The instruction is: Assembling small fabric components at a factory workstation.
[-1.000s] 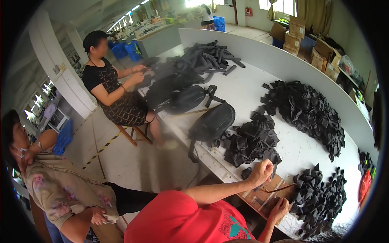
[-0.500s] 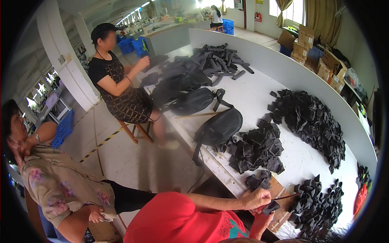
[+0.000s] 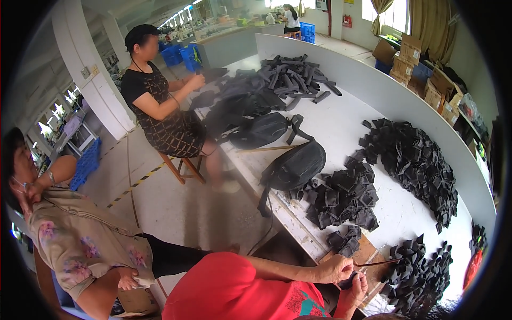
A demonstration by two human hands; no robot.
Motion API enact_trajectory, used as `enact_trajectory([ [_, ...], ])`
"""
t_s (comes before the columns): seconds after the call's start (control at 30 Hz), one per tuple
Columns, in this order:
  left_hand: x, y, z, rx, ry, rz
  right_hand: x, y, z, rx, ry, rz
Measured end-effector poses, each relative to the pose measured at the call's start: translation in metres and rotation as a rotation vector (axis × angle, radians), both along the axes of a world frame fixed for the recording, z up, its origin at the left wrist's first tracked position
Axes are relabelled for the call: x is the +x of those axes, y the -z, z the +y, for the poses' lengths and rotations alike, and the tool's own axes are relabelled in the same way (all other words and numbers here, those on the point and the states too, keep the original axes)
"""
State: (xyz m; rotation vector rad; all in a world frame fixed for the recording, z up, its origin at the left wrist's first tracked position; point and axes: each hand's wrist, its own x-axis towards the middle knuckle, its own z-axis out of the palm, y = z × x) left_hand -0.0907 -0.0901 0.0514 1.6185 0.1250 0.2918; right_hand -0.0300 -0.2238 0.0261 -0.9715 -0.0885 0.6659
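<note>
Left hand (image 3: 335,268) and right hand (image 3: 356,282) both clenched, seemingly around one small black fabric piece (image 3: 348,281)

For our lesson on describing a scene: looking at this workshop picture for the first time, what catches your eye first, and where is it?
Heaps of black fabric pieces cover the right side of the long white table. A black bag lies near the table's front edge. At the bottom, a person in a red shirt works a small black piece with the left hand and right hand.
</note>
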Motion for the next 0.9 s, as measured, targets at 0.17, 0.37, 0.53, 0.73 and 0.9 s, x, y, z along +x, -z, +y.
enact_trajectory([
  [0.17, 0.001, -0.006, 0.004, -0.468, 0.042, 0.246, 0.000, 0.003, 0.001, -0.019, 0.003, -0.079],
  [0.37, 0.004, 0.002, 0.008, -0.582, 0.201, 0.337, 0.001, -0.003, 0.002, -0.026, -0.003, -0.106],
  [0.53, 0.005, -0.003, 0.010, -0.777, 0.254, 0.348, 0.005, -0.004, 0.000, 0.059, -0.057, -0.020],
  [0.73, 0.004, 0.000, 0.011, -0.923, 0.340, 0.320, 0.009, -0.004, 0.002, 0.192, -0.121, 0.082],
  [0.9, 0.005, -0.004, 0.012, -0.842, 0.340, 0.316, 0.009, -0.005, 0.003, 0.199, -0.102, 0.099],
])
